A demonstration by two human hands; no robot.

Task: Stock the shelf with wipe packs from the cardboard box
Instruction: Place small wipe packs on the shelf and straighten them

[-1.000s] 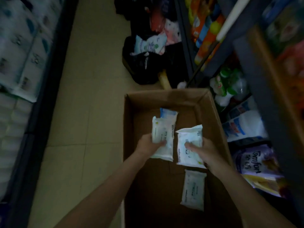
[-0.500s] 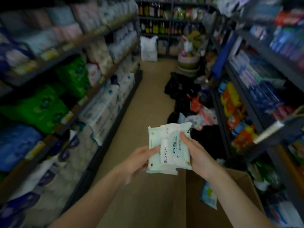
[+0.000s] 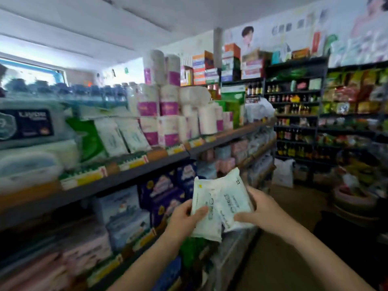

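Observation:
I hold a small stack of white and pale green wipe packs in front of me with both hands. My left hand grips the stack's left side, thumb across the front. My right hand grips the right side, thumb on the lower front. The packs hang level with the lower shelves on my left. On the upper shelf, similar white wipe packs lean in a row. The cardboard box is out of view.
Toilet paper rolls stack to the right of the shelved wipe packs. Blue and pink tissue packages fill the lower shelves. The aisle floor runs ahead on the right, with shelves of bottles and black bags beyond.
I have risen from the box with the packs brought together into one stack, and my view has turned up and left toward the shelf.

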